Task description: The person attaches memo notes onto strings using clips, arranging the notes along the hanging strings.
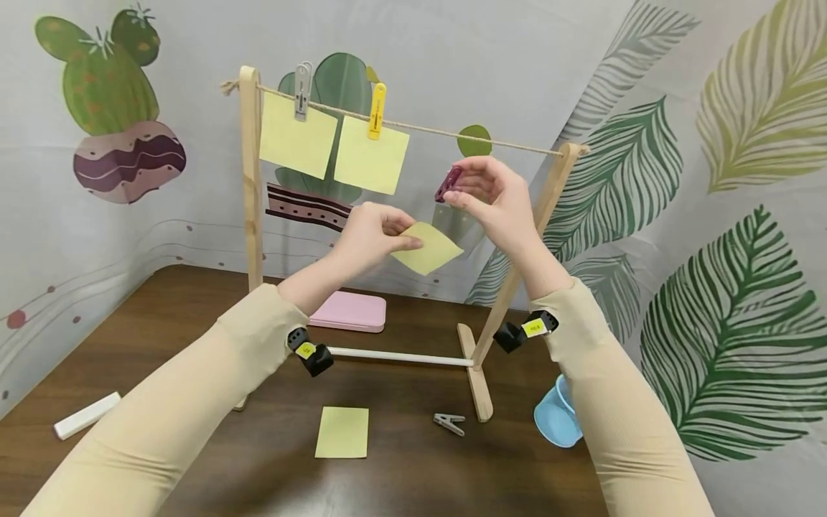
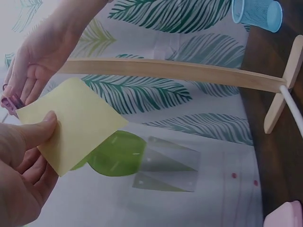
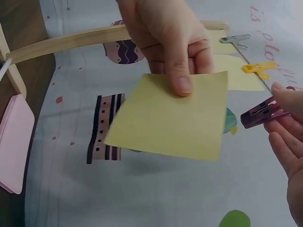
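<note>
Between thumb and fingers, my left hand [image 1: 377, 231] pinches a yellow paper square [image 1: 429, 248] by one edge, below the rope [image 1: 446, 131]. To its right and a little higher, my right hand [image 1: 494, 195] holds a purple clothespin [image 1: 448, 184] between thumb and fingertips. The right wrist view shows the purple clothespin [image 3: 260, 113] side on, close beside the paper [image 3: 175, 123]. Two more yellow squares hang from the rope: one under a grey clothespin [image 1: 302, 91], the other under a yellow clothespin [image 1: 377, 111].
A wooden frame [image 1: 250, 179] carries the rope, with a white bar [image 1: 400, 356] low between its legs. On the brown table [image 1: 258, 474] lie another yellow square [image 1: 342, 432], a grey clothespin [image 1: 449, 424], a pink case [image 1: 349, 311] and a white stick [image 1: 87, 415]. A blue cup [image 1: 558, 415] stands right.
</note>
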### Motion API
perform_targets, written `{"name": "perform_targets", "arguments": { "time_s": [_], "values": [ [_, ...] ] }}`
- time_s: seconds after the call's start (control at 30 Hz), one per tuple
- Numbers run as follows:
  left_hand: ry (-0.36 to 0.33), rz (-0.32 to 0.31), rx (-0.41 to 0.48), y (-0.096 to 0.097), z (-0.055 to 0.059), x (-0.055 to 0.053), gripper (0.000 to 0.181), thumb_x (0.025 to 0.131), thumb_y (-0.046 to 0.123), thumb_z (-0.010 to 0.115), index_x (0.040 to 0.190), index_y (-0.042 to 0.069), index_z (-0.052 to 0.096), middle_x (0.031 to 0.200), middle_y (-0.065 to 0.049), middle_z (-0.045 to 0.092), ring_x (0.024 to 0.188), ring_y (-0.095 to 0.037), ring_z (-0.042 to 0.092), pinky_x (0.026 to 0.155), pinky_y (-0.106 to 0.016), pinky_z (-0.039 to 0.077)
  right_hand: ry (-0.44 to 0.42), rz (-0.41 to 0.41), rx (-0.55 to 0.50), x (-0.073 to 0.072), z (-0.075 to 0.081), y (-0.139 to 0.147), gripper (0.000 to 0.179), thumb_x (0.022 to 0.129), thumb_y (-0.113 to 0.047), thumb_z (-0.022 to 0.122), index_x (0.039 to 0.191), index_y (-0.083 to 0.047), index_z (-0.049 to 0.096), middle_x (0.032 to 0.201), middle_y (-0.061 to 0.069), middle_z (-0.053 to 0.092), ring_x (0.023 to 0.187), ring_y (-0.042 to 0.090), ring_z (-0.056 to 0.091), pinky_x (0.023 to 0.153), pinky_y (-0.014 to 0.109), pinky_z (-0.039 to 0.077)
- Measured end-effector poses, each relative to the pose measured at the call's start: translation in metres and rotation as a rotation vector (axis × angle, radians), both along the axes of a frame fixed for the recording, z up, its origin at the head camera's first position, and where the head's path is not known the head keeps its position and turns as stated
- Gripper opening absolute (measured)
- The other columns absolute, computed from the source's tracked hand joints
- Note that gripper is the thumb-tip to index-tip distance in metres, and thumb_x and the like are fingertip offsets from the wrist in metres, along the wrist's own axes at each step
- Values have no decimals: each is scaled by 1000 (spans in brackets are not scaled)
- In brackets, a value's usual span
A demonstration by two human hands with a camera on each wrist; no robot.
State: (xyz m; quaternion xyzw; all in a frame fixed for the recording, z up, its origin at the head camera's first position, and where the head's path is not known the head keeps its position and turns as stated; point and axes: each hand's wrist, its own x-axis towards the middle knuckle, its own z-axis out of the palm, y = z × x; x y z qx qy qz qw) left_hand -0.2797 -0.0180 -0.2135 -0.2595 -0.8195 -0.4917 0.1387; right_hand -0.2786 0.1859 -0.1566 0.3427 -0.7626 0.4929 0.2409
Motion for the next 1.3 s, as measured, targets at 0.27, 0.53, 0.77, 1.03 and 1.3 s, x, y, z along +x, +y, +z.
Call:
{"name": "perform_targets", "arguments": {
  "time_s": [0.27,0.53,0.77,1.03,1.3],
  "values": [
    [-25,50,85,9,26,-3,29,81,20,81,104,5,75,99,-10,76,89,-19,71,78,-29,55,71,-21,-82,0,28,-2,28,84,6,71,111,9,63,90,-12,67,84,6,66,83,19,54],
    [3,84,179,12,42,-5,31,80,17,82,107,3,75,104,-12,75,96,-21,71,81,-28,55,47,0,-186,2,62,-9,22,81,8,72,101,3,67,86,-3,69,80,11,67,78,19,55],
    [-18,112,307,13,54,-12,37,80,16,82,113,1,72,109,-16,73,100,-22,70,86,-28,54,48,-141,-108,1,82,-17,16,81,3,75,95,-2,69,81,-6,68,77,9,66,79,18,53],
    [-29,121,368,17,58,-14,37,81,17,81,113,2,72,110,-14,73,100,-19,70,80,-25,53,-35,-261,-22,-2,94,-20,10,82,-6,77,86,-12,70,74,-11,68,73,5,67,72,17,51],
    [-136,124,448,19,55,-13,41,82,16,80,117,0,69,116,-16,71,108,-20,66,89,-30,53,-141,-280,-22,-5,102,-22,14,81,-6,79,77,-16,69,68,-11,66,69,6,62,70,19,47]
  ]
}}
